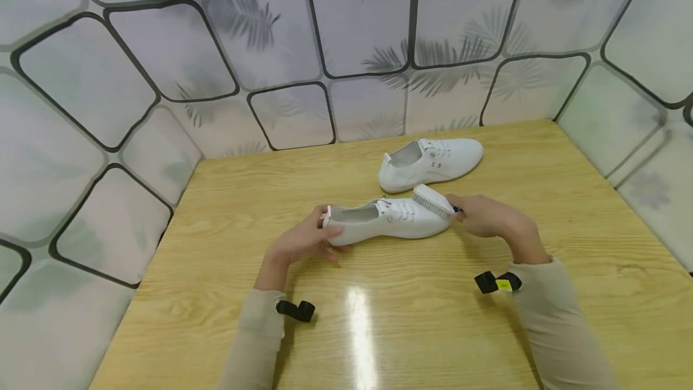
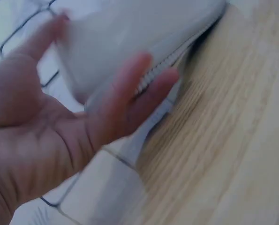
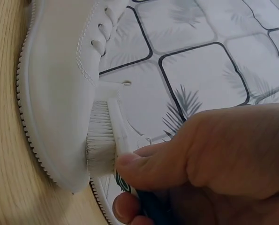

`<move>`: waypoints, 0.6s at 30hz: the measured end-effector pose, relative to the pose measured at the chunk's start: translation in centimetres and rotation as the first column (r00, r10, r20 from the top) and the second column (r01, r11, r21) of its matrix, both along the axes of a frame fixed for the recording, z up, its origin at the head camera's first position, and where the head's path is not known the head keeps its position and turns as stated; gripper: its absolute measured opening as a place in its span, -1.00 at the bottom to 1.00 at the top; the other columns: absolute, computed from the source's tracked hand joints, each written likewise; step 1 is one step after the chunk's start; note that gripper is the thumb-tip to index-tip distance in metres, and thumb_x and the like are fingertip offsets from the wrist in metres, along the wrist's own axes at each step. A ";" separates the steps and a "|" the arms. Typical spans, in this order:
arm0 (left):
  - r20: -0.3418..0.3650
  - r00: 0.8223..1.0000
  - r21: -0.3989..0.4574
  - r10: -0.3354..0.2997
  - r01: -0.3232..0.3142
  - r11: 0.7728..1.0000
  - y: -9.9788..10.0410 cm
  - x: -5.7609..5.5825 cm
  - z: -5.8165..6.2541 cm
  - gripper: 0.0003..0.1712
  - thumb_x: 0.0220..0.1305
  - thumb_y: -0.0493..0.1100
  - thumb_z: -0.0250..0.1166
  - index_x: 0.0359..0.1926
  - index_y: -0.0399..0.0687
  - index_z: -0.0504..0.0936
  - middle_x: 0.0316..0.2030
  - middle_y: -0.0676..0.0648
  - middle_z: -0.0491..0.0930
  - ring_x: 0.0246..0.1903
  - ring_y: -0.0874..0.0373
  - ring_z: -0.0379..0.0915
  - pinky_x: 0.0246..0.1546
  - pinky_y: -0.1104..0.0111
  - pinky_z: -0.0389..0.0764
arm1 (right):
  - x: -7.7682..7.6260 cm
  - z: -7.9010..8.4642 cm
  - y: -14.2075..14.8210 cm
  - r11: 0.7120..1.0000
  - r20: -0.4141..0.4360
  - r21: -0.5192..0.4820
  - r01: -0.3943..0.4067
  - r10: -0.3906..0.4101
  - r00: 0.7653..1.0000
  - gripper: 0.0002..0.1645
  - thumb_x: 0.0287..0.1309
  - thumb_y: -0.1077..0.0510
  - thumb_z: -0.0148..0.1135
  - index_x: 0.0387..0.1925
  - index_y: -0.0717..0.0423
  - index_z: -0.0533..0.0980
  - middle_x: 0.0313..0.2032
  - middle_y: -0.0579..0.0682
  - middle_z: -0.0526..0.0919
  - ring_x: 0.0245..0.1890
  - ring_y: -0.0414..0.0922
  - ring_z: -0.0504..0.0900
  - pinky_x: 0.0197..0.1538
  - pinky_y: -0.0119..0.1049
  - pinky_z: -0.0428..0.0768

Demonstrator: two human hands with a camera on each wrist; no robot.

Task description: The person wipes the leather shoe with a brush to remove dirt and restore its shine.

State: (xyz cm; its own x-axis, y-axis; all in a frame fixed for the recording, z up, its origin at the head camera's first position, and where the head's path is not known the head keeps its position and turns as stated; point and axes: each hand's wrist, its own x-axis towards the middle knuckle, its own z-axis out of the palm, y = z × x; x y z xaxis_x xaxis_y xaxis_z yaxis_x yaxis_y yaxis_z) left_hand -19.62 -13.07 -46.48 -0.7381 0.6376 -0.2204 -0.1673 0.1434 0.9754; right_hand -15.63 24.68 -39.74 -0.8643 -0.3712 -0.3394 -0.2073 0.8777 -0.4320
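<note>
A white lace-up shoe [image 1: 373, 232] rests on the wooden table, its toe pointing right. At its heel, my left hand [image 1: 304, 238] grips the shoe between thumb and fingers. My right hand [image 1: 489, 218] holds a white scrub brush [image 1: 430, 197] by its dark blue handle, thumb laid along the neck. In the right wrist view, the brush's pale bristles [image 3: 100, 136] touch the side of the shoe's toe. The left wrist view is blurred, with the heel [image 2: 106, 51] lying between the thumb and spread fingers.
The matching white shoe [image 1: 457, 158] stands just behind the first one, toe also to the right. A patterned curtain or sheet [image 1: 368, 23] rises along the back and sides of the wooden table [image 1: 411, 312]. Light glares off the tabletop near the front.
</note>
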 end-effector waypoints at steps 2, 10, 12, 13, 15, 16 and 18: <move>0.203 0.979 0.142 -0.013 -0.017 0.990 -0.5 0.0 0.1 -0.23 0.52 0.22 -0.05 0.50 -0.06 -0.04 0.32 -0.42 0.23 0.07 -0.30 0.53 -0.34 0.19 0.71 | 0.0 0.1 0.0 1.000 0.000 -0.008 -0.002 0.002 1.000 -0.35 0.44 0.28 -0.13 0.47 0.42 0.04 0.32 0.50 0.27 0.31 0.37 0.30 0.22 0.20 0.38; 0.512 0.827 0.250 0.233 -0.403 0.880 1.9 0.2 0.5 -0.36 0.62 0.12 -0.26 0.50 -0.15 0.03 0.33 -0.38 0.08 0.21 -0.33 0.27 -0.32 0.21 0.71 | -0.1 0.1 0.3 0.999 -0.025 -0.026 -0.027 0.026 0.999 -0.37 0.45 0.28 -0.09 0.45 0.44 0.08 0.32 0.50 0.27 0.33 0.40 0.25 0.27 0.26 0.31; 0.528 0.796 0.236 0.296 -0.473 0.849 2.6 0.2 0.5 -0.44 0.62 0.03 -0.20 0.46 -0.16 0.14 0.29 -0.39 0.16 0.24 -0.34 0.24 -0.32 0.21 0.71 | -0.1 0.1 0.5 0.998 -0.052 -0.039 -0.039 0.037 0.998 -0.38 0.44 0.29 -0.07 0.43 0.45 0.11 0.31 0.50 0.29 0.32 0.40 0.27 0.27 0.27 0.31; 0.535 0.781 0.225 0.323 -0.500 0.836 2.9 0.2 0.5 -0.47 0.61 0.00 -0.16 0.43 -0.17 0.19 0.27 -0.38 0.20 0.25 -0.34 0.23 -0.33 0.21 0.71 | 0.0 0.1 0.6 0.998 -0.065 -0.048 -0.043 0.040 0.997 -0.38 0.43 0.30 -0.07 0.43 0.45 0.12 0.31 0.49 0.30 0.31 0.40 0.29 0.26 0.27 0.31; 0.529 0.768 0.205 0.362 -0.529 0.824 3.1 0.2 0.3 -0.50 0.59 -0.04 -0.10 0.39 -0.18 0.25 0.24 -0.34 0.25 0.25 -0.31 0.25 -0.35 0.16 0.70 | 0.1 0.2 0.9 0.997 -0.093 -0.065 -0.049 0.043 0.995 -0.40 0.43 0.30 -0.06 0.42 0.44 0.15 0.29 0.48 0.33 0.26 0.34 0.38 0.22 0.25 0.37; 0.526 0.764 0.198 0.374 -0.537 0.820 3.1 0.1 0.2 -0.50 0.57 -0.07 -0.08 0.38 -0.18 0.26 0.23 -0.32 0.27 0.23 -0.29 0.27 -0.34 0.12 0.70 | 0.1 0.2 1.0 0.996 -0.104 -0.075 -0.050 0.042 0.994 -0.40 0.44 0.30 -0.06 0.42 0.43 0.17 0.28 0.48 0.35 0.20 0.29 0.44 0.18 0.22 0.41; 0.520 0.757 0.184 0.395 -0.551 0.814 3.0 0.0 -0.1 -0.50 0.52 -0.11 -0.03 0.37 -0.19 0.28 0.19 -0.25 0.32 0.16 -0.20 0.34 -0.33 0.07 0.68 | 0.2 0.3 1.2 0.994 -0.124 -0.097 -0.049 0.037 0.992 -0.42 0.45 0.28 -0.06 0.42 0.41 0.19 0.23 0.46 0.42 0.04 0.16 0.52 0.07 0.12 0.47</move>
State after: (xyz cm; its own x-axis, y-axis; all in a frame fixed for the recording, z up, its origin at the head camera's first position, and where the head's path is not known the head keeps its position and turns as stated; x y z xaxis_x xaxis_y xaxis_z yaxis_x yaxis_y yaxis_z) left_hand -19.65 -10.12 -46.54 -0.8334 0.3209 -0.4500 -0.5472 -0.3651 0.7532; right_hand -15.43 25.93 -39.48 -0.8793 -0.4358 -0.1924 -0.3005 0.8208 -0.4858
